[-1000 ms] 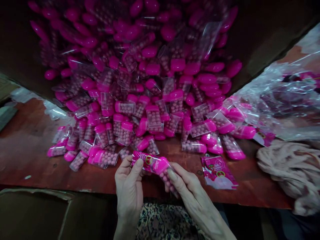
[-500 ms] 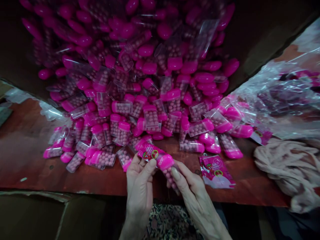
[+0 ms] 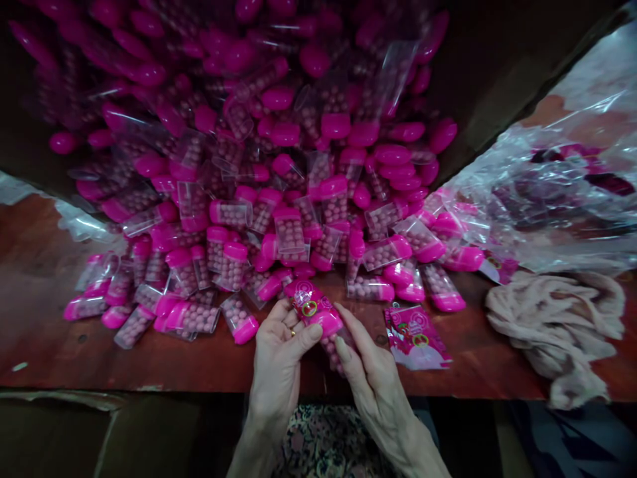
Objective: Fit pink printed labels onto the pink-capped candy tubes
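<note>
My left hand (image 3: 281, 348) pinches a pink printed wrapper (image 3: 307, 299), with the thumb on its lower edge and a ring on one finger. My right hand (image 3: 371, 368) grips a clear candy container (image 3: 332, 350) full of small pink balls, thumb across its front. The container tilts with its pink cap up and left, against the wrapper; the wrapper overlaps the cap at least in part. How far the cap is inside it, I cannot tell. Another printed wrapper (image 3: 418, 337) lies flat on the table to the right of my hands.
A large heap of similar pink-capped containers (image 3: 288, 229) spills from a dark open box (image 3: 497, 79) onto the reddish wooden table (image 3: 209, 362). A crumpled beige cloth (image 3: 557, 325) lies at the right, below clear plastic bags (image 3: 547, 192). Several containers lie loose at the left.
The wrapper has come down closer over the cap and covers more of it. Both hands have drawn slightly nearer each other. The whole view has shifted a little.
</note>
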A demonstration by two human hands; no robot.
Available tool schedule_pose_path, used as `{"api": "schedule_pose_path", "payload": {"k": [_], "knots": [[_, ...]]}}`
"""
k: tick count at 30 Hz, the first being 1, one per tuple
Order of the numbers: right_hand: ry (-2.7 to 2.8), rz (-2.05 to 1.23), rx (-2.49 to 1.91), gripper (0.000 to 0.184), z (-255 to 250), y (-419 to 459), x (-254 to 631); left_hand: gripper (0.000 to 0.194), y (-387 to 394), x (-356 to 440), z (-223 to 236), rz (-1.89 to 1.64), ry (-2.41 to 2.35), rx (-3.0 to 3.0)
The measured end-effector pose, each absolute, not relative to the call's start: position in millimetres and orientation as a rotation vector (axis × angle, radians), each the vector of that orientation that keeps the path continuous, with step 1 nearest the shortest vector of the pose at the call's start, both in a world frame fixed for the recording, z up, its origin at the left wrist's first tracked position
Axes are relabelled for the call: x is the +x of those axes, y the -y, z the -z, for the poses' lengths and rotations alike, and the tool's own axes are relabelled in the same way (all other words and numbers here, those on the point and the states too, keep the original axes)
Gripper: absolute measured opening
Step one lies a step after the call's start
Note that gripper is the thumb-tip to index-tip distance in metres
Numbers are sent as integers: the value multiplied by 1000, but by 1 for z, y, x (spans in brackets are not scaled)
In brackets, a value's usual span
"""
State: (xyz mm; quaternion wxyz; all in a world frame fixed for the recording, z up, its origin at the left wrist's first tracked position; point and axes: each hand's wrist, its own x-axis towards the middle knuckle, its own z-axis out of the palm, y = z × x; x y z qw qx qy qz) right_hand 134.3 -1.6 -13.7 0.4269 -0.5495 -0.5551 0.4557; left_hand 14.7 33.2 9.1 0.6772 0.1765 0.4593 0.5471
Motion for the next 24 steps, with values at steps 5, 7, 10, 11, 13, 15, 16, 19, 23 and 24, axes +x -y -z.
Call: {"api": "schedule_pose_path", "payload": {"k": [5,7,10,11,13,15,16,19,23,24], "knots": [[1280,-1167,-1360,46,20,3,131,37,-31,15,-9,-1308,-1083,326],[1286,-1176,-1323,45,20,4,129,38,-31,15,-9,-1287,-1077,258],[1317,-1172,-1296,46,19,6,128,31,-31,15,-8,-1203,-1023,144],[1333,-1168,-1303,47,19,6,127,28,-31,15,-9,-1185,-1011,121],[1364,-1135,-1328,49,17,7,127,25,-30,17,-11,-1176,-1009,107],[1380,-1093,-1352,49,15,8,126,23,-29,20,-13,-1193,-1026,125],[1381,-1075,-1365,49,14,8,126,22,-28,22,-14,-1204,-1035,137],[1331,-1076,-1409,48,12,9,125,20,-24,25,-13,-1223,-1029,171],[1163,-1135,-1401,48,12,10,122,23,-21,25,-9,-1187,-918,218],[1137,-1145,-1397,48,12,10,121,23,-21,25,-9,-1172,-906,218]]}}
